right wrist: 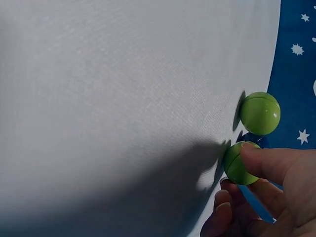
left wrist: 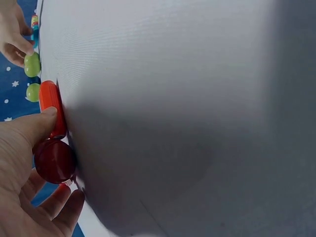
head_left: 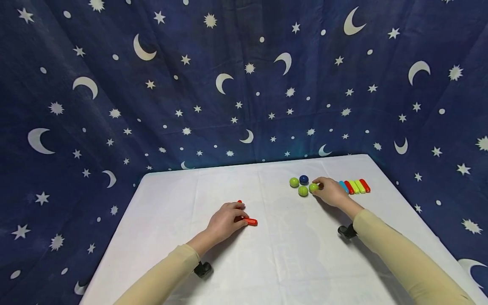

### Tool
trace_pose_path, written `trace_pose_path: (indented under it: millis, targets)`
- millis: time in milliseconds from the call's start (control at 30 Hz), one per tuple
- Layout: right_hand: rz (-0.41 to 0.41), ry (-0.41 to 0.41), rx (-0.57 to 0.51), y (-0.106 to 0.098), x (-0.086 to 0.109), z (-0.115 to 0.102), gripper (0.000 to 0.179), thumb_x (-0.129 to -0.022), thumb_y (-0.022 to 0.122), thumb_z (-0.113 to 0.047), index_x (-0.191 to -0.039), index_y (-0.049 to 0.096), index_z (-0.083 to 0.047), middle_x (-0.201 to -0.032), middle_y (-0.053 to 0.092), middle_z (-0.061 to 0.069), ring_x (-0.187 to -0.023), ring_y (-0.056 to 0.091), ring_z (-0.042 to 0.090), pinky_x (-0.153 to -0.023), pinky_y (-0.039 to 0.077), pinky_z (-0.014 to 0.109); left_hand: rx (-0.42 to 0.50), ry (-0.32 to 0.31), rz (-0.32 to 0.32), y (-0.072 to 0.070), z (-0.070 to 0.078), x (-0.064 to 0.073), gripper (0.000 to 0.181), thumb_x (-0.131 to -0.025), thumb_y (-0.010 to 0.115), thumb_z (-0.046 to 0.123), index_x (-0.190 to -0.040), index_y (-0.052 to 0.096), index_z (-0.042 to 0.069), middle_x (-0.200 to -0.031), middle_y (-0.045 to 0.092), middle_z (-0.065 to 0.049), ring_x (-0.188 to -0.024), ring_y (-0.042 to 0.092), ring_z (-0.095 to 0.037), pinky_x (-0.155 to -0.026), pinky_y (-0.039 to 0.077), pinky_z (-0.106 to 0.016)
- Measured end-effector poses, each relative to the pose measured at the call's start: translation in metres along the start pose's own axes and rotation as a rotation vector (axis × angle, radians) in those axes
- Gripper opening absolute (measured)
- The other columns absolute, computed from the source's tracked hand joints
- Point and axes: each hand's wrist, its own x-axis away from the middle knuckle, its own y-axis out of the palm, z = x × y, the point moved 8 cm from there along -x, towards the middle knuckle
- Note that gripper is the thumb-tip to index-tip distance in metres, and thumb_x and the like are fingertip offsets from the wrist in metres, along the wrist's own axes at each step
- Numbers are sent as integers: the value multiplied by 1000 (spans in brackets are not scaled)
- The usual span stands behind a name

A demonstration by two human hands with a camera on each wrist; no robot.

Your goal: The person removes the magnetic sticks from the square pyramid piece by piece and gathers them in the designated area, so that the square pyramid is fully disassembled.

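My left hand point(head_left: 225, 221) is low over the table at centre, fingers curled, thumb on a red block point(left wrist: 51, 106) with rounded ends. A dark red ball point(left wrist: 55, 161) lies against the block's end in the left wrist view, between thumb and fingers; the hand covers it in the head view. Past the fingertips a bit of red point(head_left: 239, 201) shows. Farther right, my right hand point(head_left: 331, 191) pinches a green ball point(right wrist: 239, 165) between thumb and fingers. Beside it are two more green balls point(head_left: 303, 191) and a dark blue ball point(head_left: 303, 179).
Right of the right hand, several rounded blocks point(head_left: 357, 187) in blue, red and yellow-green lie side by side in a row. A white cloth covers the table point(head_left: 305, 254). Behind it hangs a dark blue curtain point(head_left: 244, 106) with moons and stars.
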Motion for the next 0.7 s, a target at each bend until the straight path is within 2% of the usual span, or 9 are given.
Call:
trace_pose_path:
  millis: [167, 367, 700]
  targets:
    - [-13, 1, 5, 2, -4, 1, 51, -100, 64, -24, -142, 54, 3, -126, 60, 26, -110, 57, 39, -95, 49, 57, 2, -6, -4, 0, 0, 0, 16, -94, 76, 30, -108, 80, 23, -141, 60, -3, -133, 50, -28, -104, 46, -47]
    - [-21, -10, -9, 1, -4, -1, 52, -100, 65, -24, -143, 52, 3, -124, 60, 26, -102, 59, 35, -86, 53, 49, 24, 2, -3, 0, 0, 0, 17, -94, 76, 28, -109, 80, 22, -141, 60, -5, -134, 50, -30, -105, 44, -48]
    - [-11, -17, -21, -1, -1, -2, 51, -99, 65, -24, -141, 54, 3, -122, 61, 24, -104, 58, 36, -89, 51, 52, 16, 1, -10, 0, 0, 1, 19, -94, 76, 28, -111, 80, 22, -142, 59, -5, -135, 49, -30, -106, 44, -48]
